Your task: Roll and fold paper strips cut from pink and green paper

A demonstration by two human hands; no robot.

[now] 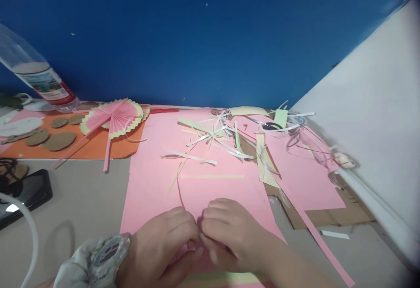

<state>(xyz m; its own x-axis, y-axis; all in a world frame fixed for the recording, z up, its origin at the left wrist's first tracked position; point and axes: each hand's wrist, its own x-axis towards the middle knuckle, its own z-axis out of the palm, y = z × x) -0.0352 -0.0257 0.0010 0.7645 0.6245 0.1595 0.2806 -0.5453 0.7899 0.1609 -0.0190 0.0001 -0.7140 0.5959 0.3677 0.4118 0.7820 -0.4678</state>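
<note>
My left hand (167,240), with a clear watch (110,255) and a pale scrunchie at its wrist, is closed with fingers curled around pink paper (184,249). Close beside it, my right hand (232,235) is closed too, thumb and fingertips together; what lies between them is hidden. Both hands meet over a large pink sheet (154,183). From behind the fingers of my left hand a thin dark curved line runs up to the loose strips. A pale yellow strip (212,176) lies flat just beyond the hands. Below them a yellow-green paper edge (226,279) shows.
Cut paper strips (213,135) are heaped at the back. On the left are a pink folded-paper fan (114,115), cardboard discs (59,141), a plastic bottle (42,78) and a phone (26,196). Cardboard (337,218) lies right, beside a white wall (377,86).
</note>
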